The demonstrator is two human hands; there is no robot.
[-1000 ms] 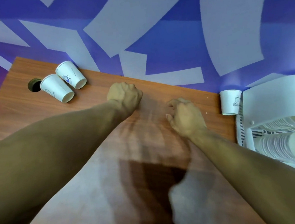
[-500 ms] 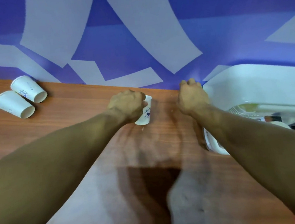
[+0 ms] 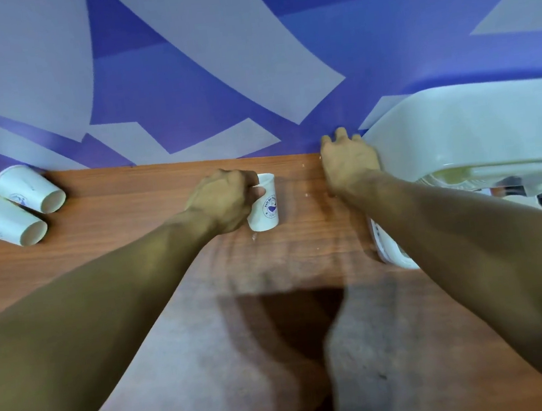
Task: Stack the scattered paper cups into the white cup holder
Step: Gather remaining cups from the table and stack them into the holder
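Gripping a paper cup (image 3: 264, 206) standing on end on the table (image 3: 127, 204), the left hand (image 3: 225, 200) sat near and left of the right hand (image 3: 349, 162), which touched the white cup holder (image 3: 457, 130), its fingers too hidden to judge, so the holder lay rightward of the cup.

Middle cup (image 3: 265, 211): round blue stamp on its side, a ring of lettering around a blue emblem. First letters look like "Full Be"; the rest is too blurred to read. Far-left cup (image 3: 28, 189): faint round blue mark, unreadable.
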